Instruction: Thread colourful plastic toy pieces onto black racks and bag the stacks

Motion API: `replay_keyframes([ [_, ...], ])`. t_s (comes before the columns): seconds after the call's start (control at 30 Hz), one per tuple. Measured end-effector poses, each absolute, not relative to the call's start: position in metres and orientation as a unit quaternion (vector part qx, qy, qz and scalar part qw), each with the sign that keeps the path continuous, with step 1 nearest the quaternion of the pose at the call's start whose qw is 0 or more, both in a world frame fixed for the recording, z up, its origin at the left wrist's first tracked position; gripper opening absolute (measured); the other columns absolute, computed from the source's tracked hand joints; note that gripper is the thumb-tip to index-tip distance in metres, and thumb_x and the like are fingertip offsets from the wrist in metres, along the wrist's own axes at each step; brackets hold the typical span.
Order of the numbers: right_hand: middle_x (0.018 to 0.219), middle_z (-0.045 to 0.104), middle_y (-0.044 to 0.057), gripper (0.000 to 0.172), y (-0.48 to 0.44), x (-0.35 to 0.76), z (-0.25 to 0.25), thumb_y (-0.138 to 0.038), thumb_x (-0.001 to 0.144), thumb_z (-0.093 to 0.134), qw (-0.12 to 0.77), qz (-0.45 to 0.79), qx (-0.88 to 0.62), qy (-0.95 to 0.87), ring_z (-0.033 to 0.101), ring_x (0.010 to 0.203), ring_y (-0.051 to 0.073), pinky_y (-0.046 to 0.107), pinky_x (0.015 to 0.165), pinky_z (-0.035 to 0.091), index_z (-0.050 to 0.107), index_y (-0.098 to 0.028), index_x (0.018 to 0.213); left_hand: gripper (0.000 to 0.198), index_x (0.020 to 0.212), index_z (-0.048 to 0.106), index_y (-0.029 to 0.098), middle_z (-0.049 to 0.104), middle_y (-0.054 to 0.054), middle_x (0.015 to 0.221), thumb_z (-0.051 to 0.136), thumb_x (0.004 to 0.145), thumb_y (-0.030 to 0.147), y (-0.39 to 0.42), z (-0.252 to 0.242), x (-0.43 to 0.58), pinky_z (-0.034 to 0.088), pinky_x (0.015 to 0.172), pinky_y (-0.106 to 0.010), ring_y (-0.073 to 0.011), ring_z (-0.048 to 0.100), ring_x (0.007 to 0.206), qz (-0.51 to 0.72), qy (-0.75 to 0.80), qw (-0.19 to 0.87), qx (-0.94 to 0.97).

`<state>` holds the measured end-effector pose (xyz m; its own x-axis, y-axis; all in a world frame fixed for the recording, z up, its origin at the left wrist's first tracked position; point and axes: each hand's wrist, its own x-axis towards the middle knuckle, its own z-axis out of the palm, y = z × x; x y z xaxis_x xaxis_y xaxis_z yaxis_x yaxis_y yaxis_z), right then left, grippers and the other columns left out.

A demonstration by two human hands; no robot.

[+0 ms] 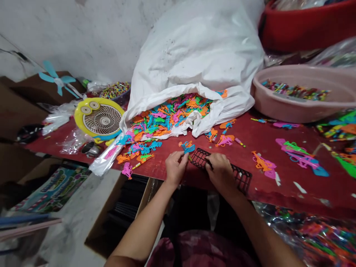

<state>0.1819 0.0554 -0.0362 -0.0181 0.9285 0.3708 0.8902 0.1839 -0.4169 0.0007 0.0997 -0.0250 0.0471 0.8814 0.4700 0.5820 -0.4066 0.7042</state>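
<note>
My left hand (175, 168) is closed, pinching a small blue plastic piece (189, 147) between thumb and fingers. It is just past the left end of a black plastic grid rack (198, 157), which lies at the table's front edge. My right hand (221, 172), fingers curled, grips that rack near its middle and covers part of it. Beyond my hands, a big white sack (200, 55) lies with its mouth towards me. Small orange, pink, green and blue plastic pieces (169, 116) fill the opening, and more of them (144, 148) are scattered to the left of my left hand.
A yellow fan (104, 119) stands left of the sack. On the right are a pink basin (300, 111) holding small colourful parts and a red tub (308, 27) behind it. Loose pieces (300, 154) lie on the red tabletop (236, 148). An open carton (102, 218) sits below, left.
</note>
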Motion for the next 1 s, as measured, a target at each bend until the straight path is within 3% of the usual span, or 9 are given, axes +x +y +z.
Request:
replay_keyframes([
  [0.13, 0.095, 0.060, 0.007, 0.008, 0.055, 0.181, -0.031, -0.016, 0.088, 0.053, 0.282, 0.033, -0.645, -0.709, 0.048, 0.093, 0.023, 0.034, 0.082, 0.035, 0.061, -0.018, 0.090, 0.022, 0.084, 0.071, 0.018, 0.070, -0.002, 0.076, 0.057, 0.092, 0.033, 0.095, -0.027, -0.001, 0.045, 0.069, -0.025, -0.0140, 0.062, 0.070, 0.466, 0.522, 0.166, 0.695],
  [0.37, 0.092, 0.059, 0.008, 0.008, 0.055, 0.181, -0.029, -0.015, 0.088, 0.053, 0.267, 0.031, -0.651, -0.710, 0.047, 0.090, 0.024, 0.034, 0.076, 0.033, 0.061, -0.018, 0.088, 0.014, 0.086, 0.068, 0.017, 0.070, -0.003, 0.076, 0.059, 0.092, 0.026, 0.093, -0.023, 0.006, 0.045, 0.071, -0.026, -0.0149, 0.062, 0.070, 0.428, 0.498, 0.036, 0.754],
  [0.63, 0.090, 0.058, 0.007, 0.006, 0.055, 0.182, -0.029, -0.015, 0.088, 0.054, 0.264, 0.045, -0.655, -0.706, 0.046, 0.089, 0.023, 0.033, 0.077, 0.031, 0.059, -0.018, 0.086, 0.012, 0.087, 0.068, 0.016, 0.071, -0.004, 0.077, 0.059, 0.092, 0.024, 0.091, -0.024, 0.015, 0.047, 0.071, -0.026, -0.0150, 0.063, 0.071, 0.428, 0.483, 0.009, 0.764],
  [1.0, 0.088, 0.057, 0.006, 0.011, 0.056, 0.182, -0.032, -0.016, 0.089, 0.053, 0.289, 0.053, -0.648, -0.703, 0.045, 0.087, 0.022, 0.033, 0.076, 0.030, 0.056, -0.019, 0.079, 0.017, 0.088, 0.069, 0.018, 0.072, -0.003, 0.079, 0.059, 0.090, 0.032, 0.092, -0.023, 0.014, 0.050, 0.072, -0.026, -0.0149, 0.066, 0.073, 0.418, 0.525, 0.135, 0.728],
])
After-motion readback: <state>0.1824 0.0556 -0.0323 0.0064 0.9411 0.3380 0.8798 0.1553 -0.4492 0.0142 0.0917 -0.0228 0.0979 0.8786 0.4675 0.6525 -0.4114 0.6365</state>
